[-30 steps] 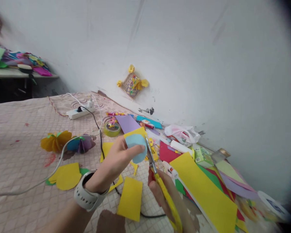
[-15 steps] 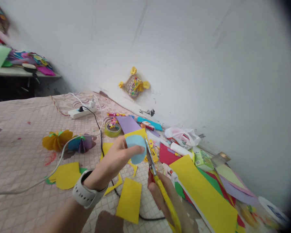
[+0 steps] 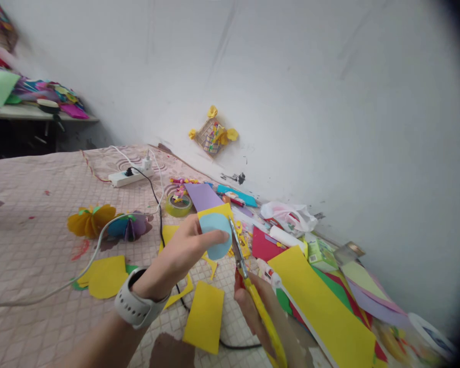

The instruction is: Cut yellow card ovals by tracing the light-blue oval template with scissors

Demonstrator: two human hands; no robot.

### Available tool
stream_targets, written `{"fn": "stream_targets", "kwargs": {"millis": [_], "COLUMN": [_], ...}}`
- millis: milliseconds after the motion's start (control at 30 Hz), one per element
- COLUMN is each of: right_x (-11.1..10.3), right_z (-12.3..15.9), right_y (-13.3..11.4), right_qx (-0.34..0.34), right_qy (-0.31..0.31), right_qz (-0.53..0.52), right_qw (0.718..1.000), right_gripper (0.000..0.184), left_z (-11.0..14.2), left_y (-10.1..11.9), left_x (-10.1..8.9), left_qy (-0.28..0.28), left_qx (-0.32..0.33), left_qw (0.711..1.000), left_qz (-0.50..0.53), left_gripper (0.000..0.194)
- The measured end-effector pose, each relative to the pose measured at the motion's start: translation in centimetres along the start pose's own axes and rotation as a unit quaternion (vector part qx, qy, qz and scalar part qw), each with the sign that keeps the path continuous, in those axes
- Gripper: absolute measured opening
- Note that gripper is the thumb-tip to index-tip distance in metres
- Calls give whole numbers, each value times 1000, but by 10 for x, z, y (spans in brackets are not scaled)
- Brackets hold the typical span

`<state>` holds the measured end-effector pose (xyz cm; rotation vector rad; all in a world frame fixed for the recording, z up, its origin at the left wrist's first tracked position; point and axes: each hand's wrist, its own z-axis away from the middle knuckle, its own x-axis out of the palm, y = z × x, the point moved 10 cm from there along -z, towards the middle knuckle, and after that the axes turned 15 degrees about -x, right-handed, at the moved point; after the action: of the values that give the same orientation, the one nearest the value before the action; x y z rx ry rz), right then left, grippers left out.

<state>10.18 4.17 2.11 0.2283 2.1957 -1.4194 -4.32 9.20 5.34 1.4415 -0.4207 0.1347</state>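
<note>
Evidently, good cutting here depends on both hands. Left hand [image 3: 172,258]: fingers pinch the light-blue paper oval [image 3: 215,222] over a yellow sheet [image 3: 225,208]; a firm pinch, thumb clear of the edge, should stop the layers slipping. Scissors [image 3: 240,263] lie at the oval's right edge; short snips, the paper turned into the blades, should follow the curve best. Blade gap: cannot tell. Right hand [image 3: 267,294]: fingers wrapped round the handles. Surface and room, left to right: side table [image 3: 30,111] piled with coloured paper; counter [image 3: 23,204] under a patterned cloth, bearing orange paper folds [image 3: 90,222], a white power strip [image 3: 124,178] and a tape roll [image 3: 178,212]; woven ornament [image 3: 209,138] on the pale, marked wall [image 3: 329,102]; glue gun [image 3: 270,273] beside a long yellow sheet [image 3: 322,306]; plastic bag [image 3: 287,212] near the wall; right frame edge dark.
</note>
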Motion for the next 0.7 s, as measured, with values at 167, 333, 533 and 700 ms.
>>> {"fn": "stream_targets", "kwargs": {"millis": [167,333,533,700], "right_x": [-7,-11,-6,4], "right_z": [6,10,7,5], "right_y": [-8,-6,4,19], "right_qx": [19,37,56,84], "right_qy": [26,36,17,-59], "right_qz": [26,22,-11,-104], "right_qw": [999,998,998,989], "right_gripper": [51,49,48,47], "left_z": [-1,-1,-1,0], "left_y": [-2,-2,1,4], "left_x": [-2,-1,1,-1], "left_qy": [4,-5,-6,9], "left_qx": [1,-1,-5,-4], "left_qw": [1000,1000,1000,1000], "left_qz": [-7,-6,7,5], "left_gripper": [11,9,8,5]}}
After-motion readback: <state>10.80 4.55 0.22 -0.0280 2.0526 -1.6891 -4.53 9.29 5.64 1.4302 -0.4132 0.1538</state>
